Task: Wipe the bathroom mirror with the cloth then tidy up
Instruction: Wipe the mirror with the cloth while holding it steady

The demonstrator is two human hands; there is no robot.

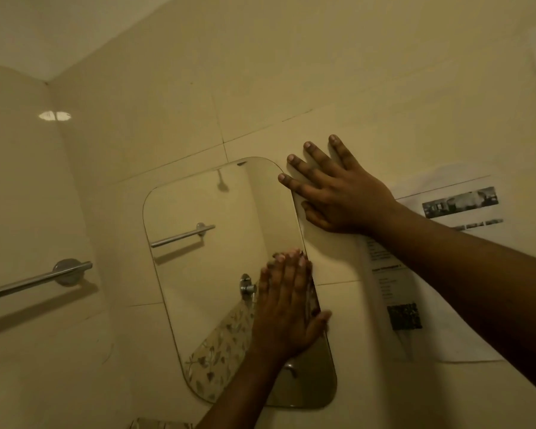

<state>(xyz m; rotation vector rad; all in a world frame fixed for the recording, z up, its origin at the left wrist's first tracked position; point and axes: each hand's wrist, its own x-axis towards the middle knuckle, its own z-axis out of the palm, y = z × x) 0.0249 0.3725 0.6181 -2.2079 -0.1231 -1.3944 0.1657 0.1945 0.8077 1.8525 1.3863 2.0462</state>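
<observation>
Well to the left of the left grip, a metal rail [37,280] runs along the tiled side wall, its round mount at the end nearer the grip; between rail and grip hangs the mirror [211,274], a tall pane with rounded corners fixed flat to the tiled wall [291,72]; the glass left of the grip reflects a second rail, a chrome valve just beside the grip's knuckles, and a patch of flowered tile below that; the left grip [287,308], a bare hand, lies flat on the mirror's lower right part, fingers straight, close together and pointing up, thumb out to the right over the pane's edge; it is apart, clamped on nothing that shows; whether a cloth lies under the palm I cannot tell; its forearm comes up from the bottom edge across the mirror's lower end; up and to the right, well apart from it, the right grip [338,193], also a bare hand, lies flat on the wall just beside the mirror's upper right corner, fingers spread, straight and pointing up and left, the lowest fingertip at the pane's edge; it too is apart and holds nothing; under its wrist and off to its right a printed sheet [446,305] lies flat on the wall, with a grey photo strip, text too blurred to read, and a dark square code below the forearm.
</observation>
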